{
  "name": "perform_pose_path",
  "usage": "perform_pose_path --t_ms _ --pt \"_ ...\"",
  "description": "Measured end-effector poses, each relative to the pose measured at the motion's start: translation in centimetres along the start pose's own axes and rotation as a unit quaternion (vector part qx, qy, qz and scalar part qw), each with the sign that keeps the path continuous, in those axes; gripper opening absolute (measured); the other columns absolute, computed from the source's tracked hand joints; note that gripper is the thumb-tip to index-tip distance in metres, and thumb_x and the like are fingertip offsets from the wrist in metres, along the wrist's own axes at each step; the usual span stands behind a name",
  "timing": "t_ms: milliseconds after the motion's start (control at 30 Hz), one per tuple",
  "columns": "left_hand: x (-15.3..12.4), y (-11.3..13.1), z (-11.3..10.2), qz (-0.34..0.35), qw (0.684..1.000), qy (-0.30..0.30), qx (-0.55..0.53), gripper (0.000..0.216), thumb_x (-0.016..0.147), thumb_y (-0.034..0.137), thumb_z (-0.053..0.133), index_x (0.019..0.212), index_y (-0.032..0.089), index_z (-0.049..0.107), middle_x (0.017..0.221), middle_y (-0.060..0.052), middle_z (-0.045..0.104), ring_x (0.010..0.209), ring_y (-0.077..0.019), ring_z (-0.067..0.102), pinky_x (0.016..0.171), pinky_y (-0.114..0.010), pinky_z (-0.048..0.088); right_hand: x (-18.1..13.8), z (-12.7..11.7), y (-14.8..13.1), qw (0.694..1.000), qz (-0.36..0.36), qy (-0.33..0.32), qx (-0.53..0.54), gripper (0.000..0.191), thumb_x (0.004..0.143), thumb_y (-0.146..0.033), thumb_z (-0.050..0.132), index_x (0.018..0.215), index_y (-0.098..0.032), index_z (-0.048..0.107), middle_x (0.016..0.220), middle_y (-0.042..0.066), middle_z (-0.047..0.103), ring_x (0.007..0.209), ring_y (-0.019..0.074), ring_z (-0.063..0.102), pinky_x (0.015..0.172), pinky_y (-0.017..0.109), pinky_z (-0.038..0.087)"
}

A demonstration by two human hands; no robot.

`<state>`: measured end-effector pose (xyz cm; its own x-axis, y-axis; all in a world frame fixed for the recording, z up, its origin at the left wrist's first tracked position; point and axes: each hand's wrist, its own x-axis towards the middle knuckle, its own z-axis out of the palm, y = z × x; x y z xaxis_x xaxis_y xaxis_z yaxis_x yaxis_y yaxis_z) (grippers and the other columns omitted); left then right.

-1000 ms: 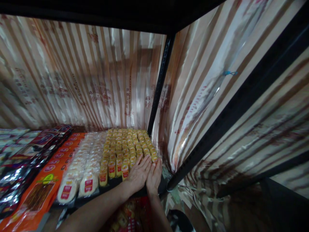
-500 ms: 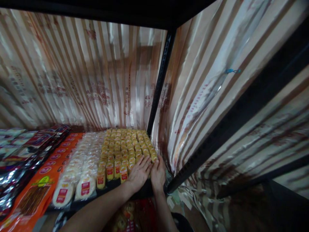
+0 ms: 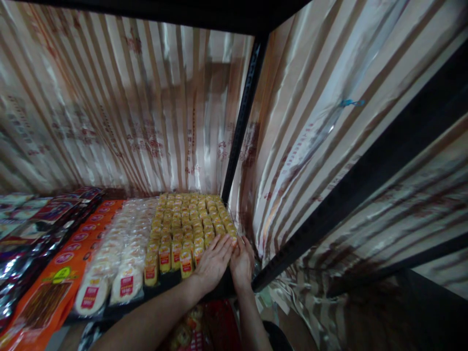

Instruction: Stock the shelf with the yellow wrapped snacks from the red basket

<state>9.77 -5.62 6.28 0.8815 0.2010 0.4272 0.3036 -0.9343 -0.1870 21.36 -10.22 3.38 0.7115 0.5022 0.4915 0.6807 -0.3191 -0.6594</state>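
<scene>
Rows of small yellow snack packets (image 3: 190,222) fill the right end of a shelf. My left hand (image 3: 213,263) lies flat on the front right packets with its fingers stretched out together. My right hand (image 3: 242,262) sits right beside it at the shelf's right corner, fingers pressed against the outermost packets; whether it grips one I cannot make out. Both forearms reach up from below the shelf edge.
Left of the yellow packets lie rows of white round-cake packs (image 3: 126,248), orange flat packs (image 3: 62,273) and dark foil bags (image 3: 22,243). A black upright post (image 3: 241,122) bounds the shelf on the right. Striped shiny sheeting (image 3: 120,107) covers the back and side. Red-packed goods (image 3: 204,331) show below.
The view has shifted slightly; both hands stay on the front right yellow packets, having slid a little to the right and forward along them.
</scene>
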Motion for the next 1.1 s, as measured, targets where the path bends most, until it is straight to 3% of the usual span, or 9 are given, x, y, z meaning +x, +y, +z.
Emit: perform_pose_path --t_ms 133,267,433,567,833,1000,1100 --pt "-0.3 0.0 0.8 0.004 1.000 -0.006 0.008 0.040 0.090 0.016 0.033 0.128 0.008 0.043 0.140 -0.012 0.040 0.131 -0.0203 0.032 0.110 -0.039 0.022 0.9 0.0 -0.3 0.998 0.035 0.035 0.033 0.047 0.083 -0.031 0.028 0.110 -0.008 0.059 0.112 0.018 0.060 0.108 0.0258 0.052 0.094 0.042 0.038" --pt "-0.5 -0.1 0.9 0.012 1.000 0.005 0.009 0.040 0.089 0.018 0.038 0.127 0.009 0.043 0.139 -0.012 0.041 0.131 -0.0217 0.033 0.110 -0.039 0.023 3.0 -0.1 -1.2 0.991 0.105 0.034 0.081 0.056 0.083 -0.043 0.026 0.114 -0.006 0.057 0.119 0.019 0.057 0.114 0.0262 0.049 0.098 0.040 0.034" --pt "-0.5 0.0 0.8 0.012 1.000 0.004 0.012 0.042 0.089 0.020 0.038 0.129 0.009 0.041 0.140 -0.013 0.040 0.133 -0.0211 0.030 0.112 -0.041 0.019 5.4 -0.3 -2.4 0.973 0.172 -0.089 0.123 0.066 0.084 -0.055 0.020 0.120 -0.012 0.054 0.125 0.015 0.054 0.118 0.0248 0.047 0.101 0.037 0.031" --pt "-0.5 0.3 1.2 -0.002 1.000 0.006 0.026 0.041 0.089 0.019 0.037 0.128 0.009 0.041 0.141 -0.012 0.039 0.133 -0.0195 0.030 0.112 -0.040 0.020 5.9 0.2 -2.5 0.965 0.169 -0.160 0.118 0.074 0.083 -0.061 0.015 0.124 -0.012 0.052 0.133 0.015 0.047 0.126 0.0255 0.039 0.106 0.038 0.024" --pt "-0.8 0.1 1.3 -0.025 0.999 0.024 0.014 0.038 0.090 0.015 0.035 0.127 0.010 0.041 0.137 -0.011 0.044 0.130 -0.0181 0.035 0.111 -0.038 0.026 5.3 1.9 -2.2 0.952 0.088 -0.187 0.224 0.077 0.081 -0.067 0.020 0.126 -0.012 0.051 0.135 0.011 0.047 0.130 0.0197 0.034 0.110 0.033 0.018" --pt "-1.2 -0.2 1.2 -0.022 0.999 0.016 0.018 0.037 0.090 0.013 0.035 0.125 0.010 0.043 0.137 -0.012 0.044 0.130 -0.0186 0.035 0.111 -0.039 0.026 5.6 2.6 -1.7 0.926 0.164 -0.178 0.288 0.080 0.078 -0.068 0.027 0.131 -0.010 0.044 0.137 0.012 0.042 0.130 0.0202 0.034 0.109 0.034 0.021" --pt "-1.3 -0.4 1.3 -0.020 0.999 0.020 0.018 0.037 0.090 0.013 0.036 0.126 0.010 0.043 0.137 -0.012 0.044 0.129 -0.0191 0.036 0.111 -0.039 0.026 5.9 2.7 -1.9 0.892 0.234 -0.181 0.342 0.076 0.077 -0.066 0.034 0.132 -0.014 0.043 0.137 0.008 0.044 0.129 0.0199 0.037 0.106 0.035 0.028"
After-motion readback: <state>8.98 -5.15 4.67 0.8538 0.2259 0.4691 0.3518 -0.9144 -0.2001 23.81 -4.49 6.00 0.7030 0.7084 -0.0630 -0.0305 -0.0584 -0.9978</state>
